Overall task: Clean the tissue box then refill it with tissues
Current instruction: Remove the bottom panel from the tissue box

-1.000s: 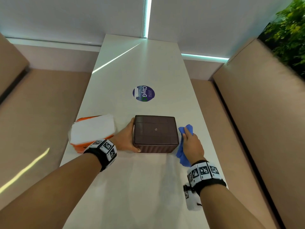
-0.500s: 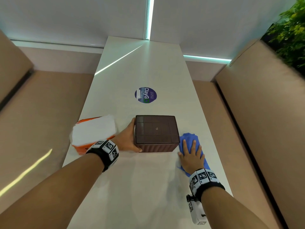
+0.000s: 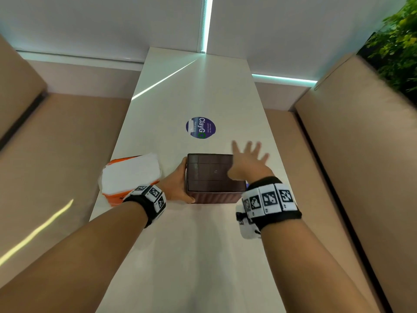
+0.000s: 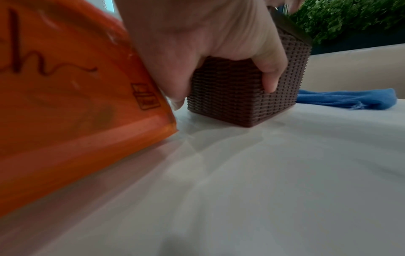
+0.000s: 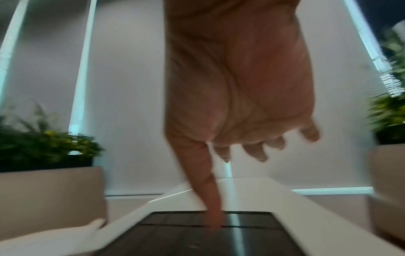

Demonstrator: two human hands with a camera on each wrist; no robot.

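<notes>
Tissue box (image 3: 214, 175), dark brown with woven sides and a flat lid, sits near the middle of the long pale table (image 3: 187, 256), closed; the left hand (image 3: 178, 184) grips its left end, thumb curled round the near corner and fingers behind, which I take to be a bracing hold so the box does not slide while the other hand works on it; the right hand (image 3: 247, 163) hovers above the lid's right part, fingers spread and straight, holding nothing, blurred with motion; in the right wrist view the thumb points down at the lid, though whether it touches I cannot tell. Just left of the box, beside the left wrist, lies the orange tissue pack (image 3: 129, 177) with its white sheets showing on top, set within easy reach for the refill; the blue cloth (image 4: 346, 100) lies flat on the table off the box's right end, near but apart from it, and no hand is on it. I judge the wiping is set aside and the lid is about to be opened; the risk is the lid sticking and the light box tipping, hence the steadying grip.
</notes>
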